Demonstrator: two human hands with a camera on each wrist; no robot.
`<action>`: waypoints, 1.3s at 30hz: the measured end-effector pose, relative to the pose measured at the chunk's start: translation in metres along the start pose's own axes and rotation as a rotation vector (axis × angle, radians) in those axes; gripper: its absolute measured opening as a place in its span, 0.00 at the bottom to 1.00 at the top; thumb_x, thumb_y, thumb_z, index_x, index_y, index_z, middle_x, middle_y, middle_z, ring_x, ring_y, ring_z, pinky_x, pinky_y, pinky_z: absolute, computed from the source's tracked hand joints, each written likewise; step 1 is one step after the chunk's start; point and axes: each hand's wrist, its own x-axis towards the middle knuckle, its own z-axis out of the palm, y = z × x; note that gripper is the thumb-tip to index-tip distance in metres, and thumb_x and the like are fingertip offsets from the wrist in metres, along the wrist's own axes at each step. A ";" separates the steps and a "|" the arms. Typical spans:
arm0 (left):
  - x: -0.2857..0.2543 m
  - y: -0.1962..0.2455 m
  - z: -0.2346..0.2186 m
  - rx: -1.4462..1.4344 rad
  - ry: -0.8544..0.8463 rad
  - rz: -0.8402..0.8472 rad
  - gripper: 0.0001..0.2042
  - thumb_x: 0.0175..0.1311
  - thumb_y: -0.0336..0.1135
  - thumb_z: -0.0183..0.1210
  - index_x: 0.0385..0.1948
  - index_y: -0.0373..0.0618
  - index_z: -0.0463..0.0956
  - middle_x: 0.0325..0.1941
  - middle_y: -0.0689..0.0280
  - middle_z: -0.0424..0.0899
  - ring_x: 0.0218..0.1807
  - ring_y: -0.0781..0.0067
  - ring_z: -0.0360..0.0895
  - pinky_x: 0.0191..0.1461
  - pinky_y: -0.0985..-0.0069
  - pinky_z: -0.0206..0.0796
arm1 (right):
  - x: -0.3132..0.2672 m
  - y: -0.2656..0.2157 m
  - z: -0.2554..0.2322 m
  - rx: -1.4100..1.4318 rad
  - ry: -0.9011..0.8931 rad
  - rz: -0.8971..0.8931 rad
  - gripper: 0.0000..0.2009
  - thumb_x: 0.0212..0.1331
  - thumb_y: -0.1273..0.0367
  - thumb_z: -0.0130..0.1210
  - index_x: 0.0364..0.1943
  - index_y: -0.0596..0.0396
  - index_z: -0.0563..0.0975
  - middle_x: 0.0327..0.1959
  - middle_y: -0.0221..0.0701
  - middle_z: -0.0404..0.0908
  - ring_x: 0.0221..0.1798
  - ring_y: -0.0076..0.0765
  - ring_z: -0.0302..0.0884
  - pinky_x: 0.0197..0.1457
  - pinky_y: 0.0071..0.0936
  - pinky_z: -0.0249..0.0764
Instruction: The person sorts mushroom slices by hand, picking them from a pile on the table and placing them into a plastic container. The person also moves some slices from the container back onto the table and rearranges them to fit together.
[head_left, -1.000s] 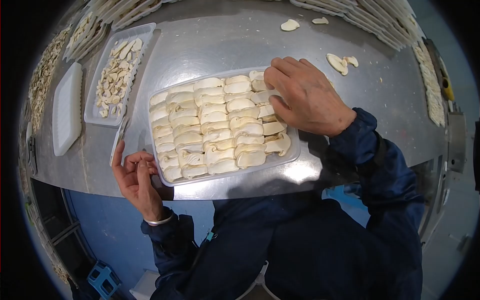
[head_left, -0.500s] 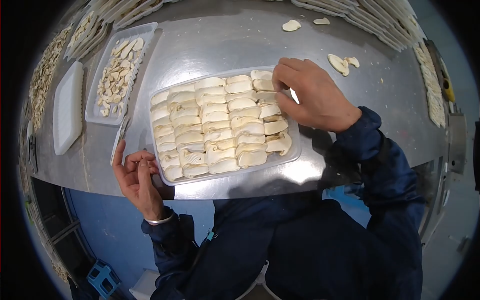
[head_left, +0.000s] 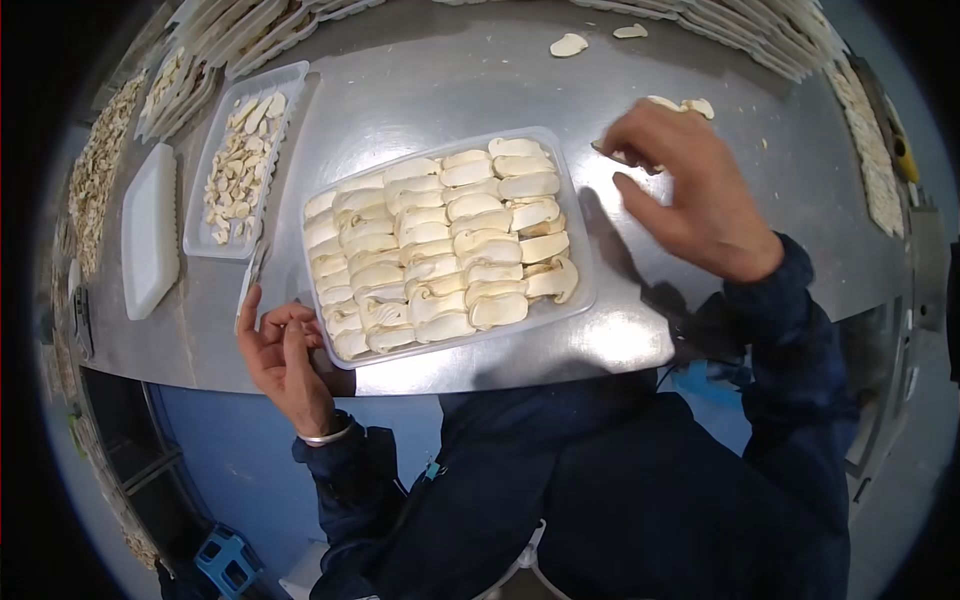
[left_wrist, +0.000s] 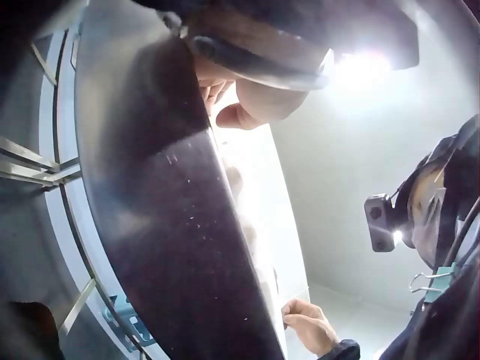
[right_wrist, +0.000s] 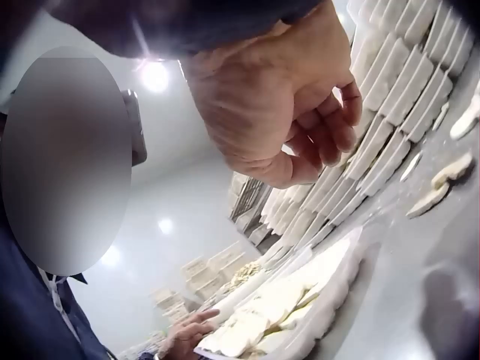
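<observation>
A clear plastic tray (head_left: 583,285) holds overlapping rows of pale mushroom slices (head_left: 430,250), slightly tilted in the head view. My left hand (head_left: 285,355) rests at its near left corner, fingers loosely bent and index finger pointing forward beside a slim white-handled tool (head_left: 249,285). To the right of the tray, my right hand (head_left: 700,195) is raised over the table with fingers loosely curved and the thumb apart. In the right wrist view nothing shows between the fingers of the right hand (right_wrist: 292,112). Loose mushroom slices (head_left: 697,106) lie just beyond it.
Another tray (head_left: 190,225) of small mushroom pieces stands at the left, beside a white tray (head_left: 150,230). Two more slices (head_left: 569,45) lie far back on the metal table (head_left: 420,95). Stacked filled trays (head_left: 740,35) line the back, and a blue stool (head_left: 228,560) stands below.
My right hand has left the tray's far right corner and moved right over the table, uncovering the slices there. The left hand keeps its place by the tray; the view has shifted slightly.
</observation>
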 end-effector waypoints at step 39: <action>0.000 -0.002 0.001 -0.006 0.013 0.014 0.25 0.63 0.21 0.49 0.64 0.36 0.58 0.35 0.63 0.78 0.31 0.84 0.71 0.35 0.88 0.65 | 0.027 0.002 0.049 -0.158 -0.117 -0.128 0.06 0.45 0.77 0.51 0.29 0.59 0.69 0.28 0.37 0.69 0.35 0.42 0.69 0.41 0.38 0.63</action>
